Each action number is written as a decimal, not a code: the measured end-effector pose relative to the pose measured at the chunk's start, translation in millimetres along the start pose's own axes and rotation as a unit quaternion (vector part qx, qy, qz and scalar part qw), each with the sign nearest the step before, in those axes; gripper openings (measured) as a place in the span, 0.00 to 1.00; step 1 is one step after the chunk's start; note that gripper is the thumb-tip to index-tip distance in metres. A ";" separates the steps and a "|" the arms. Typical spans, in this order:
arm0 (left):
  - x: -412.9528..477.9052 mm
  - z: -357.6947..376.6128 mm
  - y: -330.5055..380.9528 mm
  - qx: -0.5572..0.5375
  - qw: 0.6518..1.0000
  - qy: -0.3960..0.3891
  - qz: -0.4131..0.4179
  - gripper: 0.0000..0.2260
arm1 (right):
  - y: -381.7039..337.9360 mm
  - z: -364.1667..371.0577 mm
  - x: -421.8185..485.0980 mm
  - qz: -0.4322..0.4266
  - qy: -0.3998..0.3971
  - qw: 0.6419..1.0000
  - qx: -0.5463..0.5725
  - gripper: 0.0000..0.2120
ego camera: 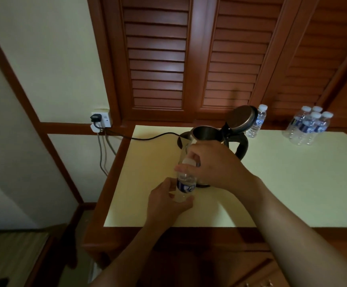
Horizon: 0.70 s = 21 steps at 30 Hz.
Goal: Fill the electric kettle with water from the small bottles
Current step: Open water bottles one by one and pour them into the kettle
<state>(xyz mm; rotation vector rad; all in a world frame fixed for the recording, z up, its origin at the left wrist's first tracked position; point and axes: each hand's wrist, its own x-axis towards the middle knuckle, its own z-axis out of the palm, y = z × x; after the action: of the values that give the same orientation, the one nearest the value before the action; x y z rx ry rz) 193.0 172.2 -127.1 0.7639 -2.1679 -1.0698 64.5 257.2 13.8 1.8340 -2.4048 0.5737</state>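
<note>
- The left hand is wrapped round the lower body of a small bottle, fingers curled shut on it, holding it upright above the table; its long axis runs nearly vertical, cap end up.
- The right hand sits on top of it, fingertips pinched closed round the white cap; whether the cap is already loosened I cannot tell, as the fingers hide it.
- The electric kettle stands just behind the bottle, lid tipped back and mouth open, plugged by its cord to the wall socket.
- The mouth lies directly beyond and above the cap; so pouring likely needs only a forward tilt by the left hand, the nearer one to the bottle's body.
- A single bottle stands beside the lid; a bottle cluster sits well apart to the right.
</note>
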 end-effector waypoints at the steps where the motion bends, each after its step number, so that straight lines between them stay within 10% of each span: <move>1: 0.6 -0.2 0.0 -0.003 1.000 0.001 -0.001 0.19 | -0.7 0.1 0.8 -0.007 0.001 1.000 0.009 0.18; 9: 3.1 -1.8 -4.3 -0.024 1.000 -0.002 -0.010 0.19 | 8.8 -9.7 -5.9 -0.034 -0.001 0.989 0.145 0.12; 21: 4.3 -1.2 -5.1 -0.026 0.999 0.000 -0.019 0.27 | 116.7 76.9 -86.9 0.177 0.061 0.977 0.102 0.12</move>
<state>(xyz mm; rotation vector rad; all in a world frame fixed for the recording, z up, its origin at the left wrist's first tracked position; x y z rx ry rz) 192.3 166.0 -129.6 0.7860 -2.1242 -1.1402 -7.1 337.6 -110.7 1.3820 -2.6869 0.9633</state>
